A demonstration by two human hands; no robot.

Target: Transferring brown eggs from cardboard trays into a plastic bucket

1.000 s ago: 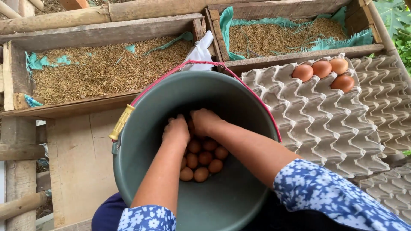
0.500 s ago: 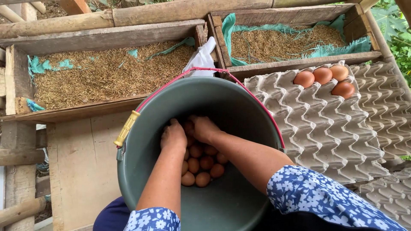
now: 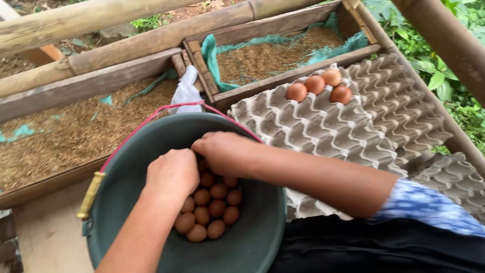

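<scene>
Reaching into green bucket (image 3: pixel 252 242), brown eggs (image 3: pixel 209 210), left hand (image 3: pixel 174 174), right hand (image 3: pixel 225 151), grips hidden

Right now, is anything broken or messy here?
Nothing looks broken or spilled. The eggs in the bucket look whole, and four eggs sit neatly in the grey tray. One oddity: a white cloth hangs loose between the two nest boxes.

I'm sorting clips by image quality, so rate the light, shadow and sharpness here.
Head view: soft, even daylight with no glare; the bucket interior is dimmer, shading the eggs in it. The left hand and right hand look slightly soft from motion; the egg tray is sharper. Leaves at right are blurred.
</scene>
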